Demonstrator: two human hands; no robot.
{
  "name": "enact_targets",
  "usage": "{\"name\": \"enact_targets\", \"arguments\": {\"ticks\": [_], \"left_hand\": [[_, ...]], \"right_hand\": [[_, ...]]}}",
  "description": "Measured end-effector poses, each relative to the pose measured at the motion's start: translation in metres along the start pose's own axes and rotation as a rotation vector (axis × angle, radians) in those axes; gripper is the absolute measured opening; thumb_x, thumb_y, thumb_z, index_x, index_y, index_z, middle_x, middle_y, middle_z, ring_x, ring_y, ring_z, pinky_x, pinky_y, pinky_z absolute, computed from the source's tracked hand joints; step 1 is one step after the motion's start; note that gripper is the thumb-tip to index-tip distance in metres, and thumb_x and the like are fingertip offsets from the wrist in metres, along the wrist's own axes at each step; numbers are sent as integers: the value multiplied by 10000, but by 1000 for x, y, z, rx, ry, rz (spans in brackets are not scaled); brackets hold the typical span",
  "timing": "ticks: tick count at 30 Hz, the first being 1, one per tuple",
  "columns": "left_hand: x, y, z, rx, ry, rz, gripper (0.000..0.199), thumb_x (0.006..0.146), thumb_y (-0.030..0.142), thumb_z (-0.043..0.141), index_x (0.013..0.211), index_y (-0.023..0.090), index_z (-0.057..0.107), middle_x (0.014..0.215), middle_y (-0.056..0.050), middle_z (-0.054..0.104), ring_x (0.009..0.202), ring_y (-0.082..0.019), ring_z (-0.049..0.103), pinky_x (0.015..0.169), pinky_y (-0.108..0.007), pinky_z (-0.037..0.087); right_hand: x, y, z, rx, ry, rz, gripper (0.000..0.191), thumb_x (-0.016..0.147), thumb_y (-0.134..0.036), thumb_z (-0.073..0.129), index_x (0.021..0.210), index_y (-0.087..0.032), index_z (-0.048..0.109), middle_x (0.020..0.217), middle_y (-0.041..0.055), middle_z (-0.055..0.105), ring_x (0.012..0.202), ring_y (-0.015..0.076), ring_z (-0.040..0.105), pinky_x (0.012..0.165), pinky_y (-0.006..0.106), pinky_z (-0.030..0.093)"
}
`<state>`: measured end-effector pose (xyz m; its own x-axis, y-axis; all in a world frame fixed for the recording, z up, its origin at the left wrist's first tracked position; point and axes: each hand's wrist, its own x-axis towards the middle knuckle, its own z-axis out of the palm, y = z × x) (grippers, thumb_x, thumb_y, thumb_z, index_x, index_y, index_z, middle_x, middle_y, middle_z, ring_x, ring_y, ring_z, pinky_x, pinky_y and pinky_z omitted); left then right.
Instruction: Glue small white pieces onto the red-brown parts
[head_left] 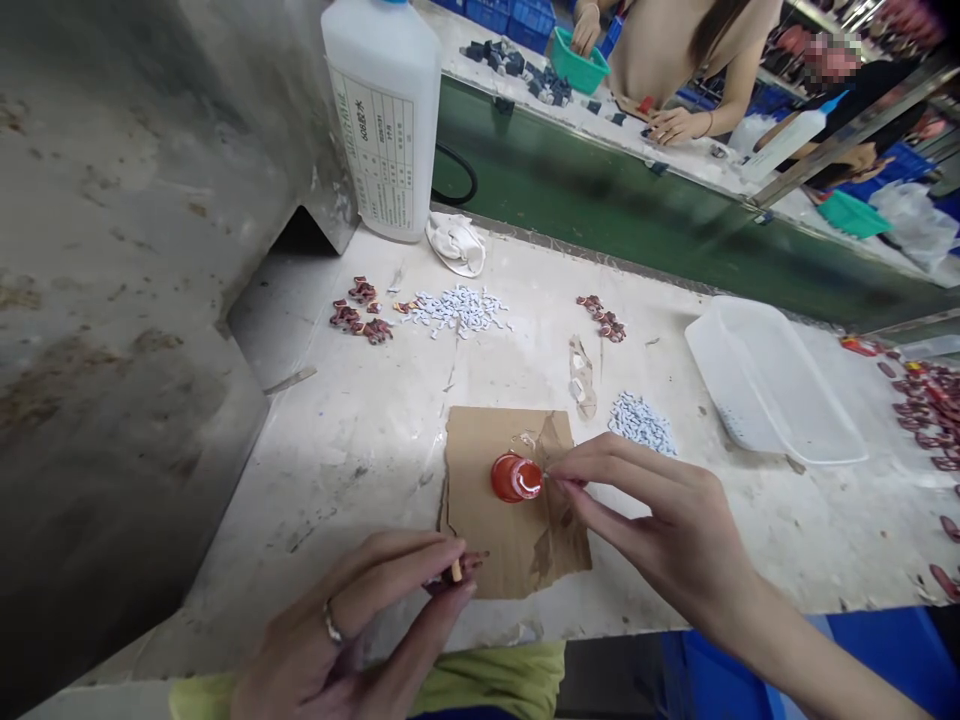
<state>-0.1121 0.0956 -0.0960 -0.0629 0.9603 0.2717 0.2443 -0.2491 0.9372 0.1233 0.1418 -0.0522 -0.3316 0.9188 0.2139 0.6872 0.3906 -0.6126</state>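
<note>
- Landmark: cardboard sheet (487,435), flat on the worktop (360,440); presumably a mat to keep spills off the surface.
- Left hand (352,620): gripping a small dark-red piece (471,562) between thumb and fingers, over the sheet's near-left edge. Part of the piece projects past the fingertips, probably to leave that end accessible.
- Right hand (667,510): fingertips closed together over the sheet's right side, just beside the cup. Cannot tell whether a tiny bit sits between them; such a narrow pinch would suit very small parts.
- Small red cup (501,480): near the sheet's middle, glossy inside; central position likely keeps it in reach of both hands.
- Pale-blue bits, smaller heap (642,422): just beyond the sheet's far-right corner, on the right hand's side, seemingly for short reaches.
- Larger pale-blue heap (459,310): beyond the sheet's far edge; dark-red cluster (363,312) to its left, seemingly kept apart by kind.
- Second dark-red cluster (602,318): beyond the sheet's far-right corner.
- White tray (780,380): well to the sheet's right.
- Large labelled bottle (386,130): upright, well beyond the sheet's far-left corner, probably there to avoid being knocked.
</note>
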Motion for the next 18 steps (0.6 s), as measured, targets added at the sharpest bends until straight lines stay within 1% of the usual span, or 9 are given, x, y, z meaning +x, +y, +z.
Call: {"name": "enact_targets", "arguments": {"ticks": [3, 7, 12, 15, 18], "left_hand": [[6, -3, 0, 9, -46, 49, 267, 877, 110, 721, 1089, 273, 717, 1041, 88, 745, 863, -47, 737, 854, -72, 606], [14, 1, 6, 1, -75, 101, 256, 908, 94, 678, 1086, 273, 719, 995, 76, 723, 812, -39, 719, 735, -80, 613], [14, 5, 11, 19, -67, 108, 253, 878, 135, 745, 1085, 276, 711, 978, 83, 743, 801, -37, 727, 789, -67, 599], [13, 6, 12, -21, -104, 110, 252, 867, 114, 749, 1053, 279, 706, 959, 82, 747, 803, -47, 732, 790, -83, 608], [14, 7, 13, -37, -127, 108, 262, 866, 123, 753, 1069, 281, 704, 962, 78, 749, 803, -51, 734, 786, -89, 614]], "right_hand": [[2, 0, 1, 6, -1, -11, 181, 964, -92, 646, 1041, -237, 720, 996, 28, 757, 857, 133, 717, 725, 246, 587], [3, -5, 1, 58, 46, 8, 196, 935, -66, 668, 1003, -240, 729, 941, 15, 763, 842, 138, 720, 717, 249, 595], [-1, -24, 3, 220, 134, 7, 252, 884, -20, 684, 986, -243, 739, 905, 19, 769, 833, 155, 735, 693, 259, 617], [-3, -35, 9, 343, 142, -23, 252, 870, -1, 672, 983, -213, 747, 902, 48, 773, 832, 169, 749, 681, 266, 640], [-3, -39, 14, 427, 130, -42, 276, 867, 18, 655, 1007, -200, 750, 903, 66, 780, 812, 173, 753, 672, 270, 653]]}}
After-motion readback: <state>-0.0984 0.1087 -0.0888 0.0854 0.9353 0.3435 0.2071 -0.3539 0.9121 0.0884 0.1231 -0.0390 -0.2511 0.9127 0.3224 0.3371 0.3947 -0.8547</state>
